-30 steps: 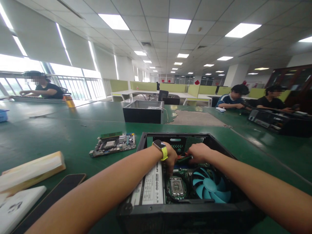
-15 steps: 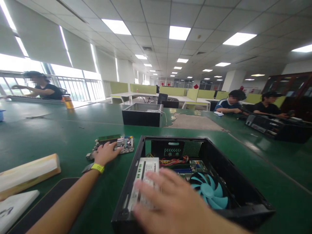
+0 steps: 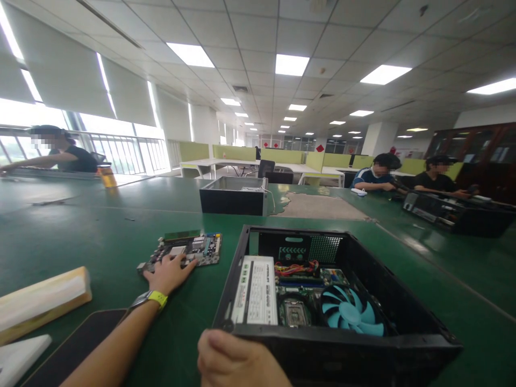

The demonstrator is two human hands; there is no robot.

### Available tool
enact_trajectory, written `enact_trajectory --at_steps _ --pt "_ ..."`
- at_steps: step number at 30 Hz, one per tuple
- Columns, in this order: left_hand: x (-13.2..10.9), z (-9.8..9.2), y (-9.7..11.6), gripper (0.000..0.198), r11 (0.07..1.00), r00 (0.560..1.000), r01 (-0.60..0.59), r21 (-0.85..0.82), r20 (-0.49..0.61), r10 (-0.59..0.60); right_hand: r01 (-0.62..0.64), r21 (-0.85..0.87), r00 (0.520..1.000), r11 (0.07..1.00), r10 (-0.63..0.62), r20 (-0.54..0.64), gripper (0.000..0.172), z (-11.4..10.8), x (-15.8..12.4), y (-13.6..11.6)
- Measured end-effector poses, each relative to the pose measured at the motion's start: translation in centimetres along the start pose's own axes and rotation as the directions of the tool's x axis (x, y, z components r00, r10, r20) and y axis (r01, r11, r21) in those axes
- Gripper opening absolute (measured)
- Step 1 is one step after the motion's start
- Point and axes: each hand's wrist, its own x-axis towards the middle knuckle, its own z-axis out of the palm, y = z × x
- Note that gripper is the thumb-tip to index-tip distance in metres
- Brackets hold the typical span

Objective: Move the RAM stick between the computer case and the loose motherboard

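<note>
My left hand (image 3: 170, 273), with a yellow-banded watch at the wrist, lies with spread fingers on the near edge of a loose motherboard (image 3: 209, 250). At the near left corner of an open black computer case (image 3: 363, 349), my right hand (image 3: 237, 357) has its fingers curled round the rim. The thumb side is partly hidden. Inside the case are a white-labelled power supply (image 3: 256, 290), a fan with light-blue blades (image 3: 350, 313), a bundle of coloured cables (image 3: 296, 267) and a bare CPU socket (image 3: 295, 313).
Another open case (image 3: 234, 201) stands farther back on the green table (image 3: 100, 236). A cream-coloured block (image 3: 48, 301), a white flat object (image 3: 24, 357) and a dark mat (image 3: 76, 349) lie at left. Several people sit around the table, two beside a black case (image 3: 459, 215) at right.
My right hand has moved from above the power supply to the case's near rim and closed on it. My left hand has slid slightly towards me on the motherboard.
</note>
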Motion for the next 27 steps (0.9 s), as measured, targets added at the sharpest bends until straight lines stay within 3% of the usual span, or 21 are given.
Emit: enact_trajectory --at_steps 3,6,12,18,19,21,23,24,25,27 --pt "-0.8 -0.1 0.4 0.064 0.998 0.998 -0.065 0.0 -0.003 0.065 -0.156 0.128 0.982 0.98 0.14 0.125 0.029 0.8 -2.0 2.6" --pt "-2.2 -0.4 1.5 0.059 0.989 0.989 -0.15 0.013 0.003 0.15 -0.341 0.092 0.917 0.935 0.31 0.251 0.028 1.2 -5.5 6.3" --pt "-7.6 -1.0 5.5 0.058 0.941 0.939 -0.337 0.005 0.069 0.336 -0.589 -0.157 0.69 0.793 0.594 0.413 0.025 1.1 -14.8 13.3" --pt "-16.1 -2.2 11.9 0.047 0.858 0.836 -0.511 -0.057 0.2 0.511 -0.661 -0.406 0.495 0.632 0.773 0.398 0.032 0.0 -22.6 17.3" --pt "-17.3 -2.4 12.9 0.046 0.849 0.818 -0.524 -0.068 0.237 0.524 -0.704 -0.42 0.442 0.573 0.816 0.373 0.034 0.1 -23.0 17.3" --pt "-19.3 -2.7 14.8 0.051 0.837 0.789 -0.541 -0.082 0.296 0.539 -0.838 -0.359 0.292 0.411 0.894 0.341 0.038 1.0 -22.7 16.9" --pt "-20.5 -3.1 16.0 0.063 0.828 0.766 -0.552 -0.098 0.332 0.55 -0.968 -0.156 0.128 0.197 0.92 0.37 0.044 2.5 -21.4 15.6" --pt "-20.7 -3.3 16.3 0.067 0.823 0.753 -0.557 -0.113 0.35 0.557 -0.995 -0.02 0.078 0.093 0.914 0.397 0.046 3.4 -20.4 14.8" --pt "-20.7 -3.6 16.5 0.068 0.816 0.736 -0.563 -0.133 0.368 0.568 -0.993 0.116 0.055 0.008 0.909 0.413 0.048 4.4 -19.3 13.8" --pt "-20.1 -4.3 16.5 0.066 0.792 0.697 -0.585 -0.177 0.39 0.602 -0.939 0.333 0.057 -0.085 0.917 0.395 0.048 6.0 -17.2 11.9"
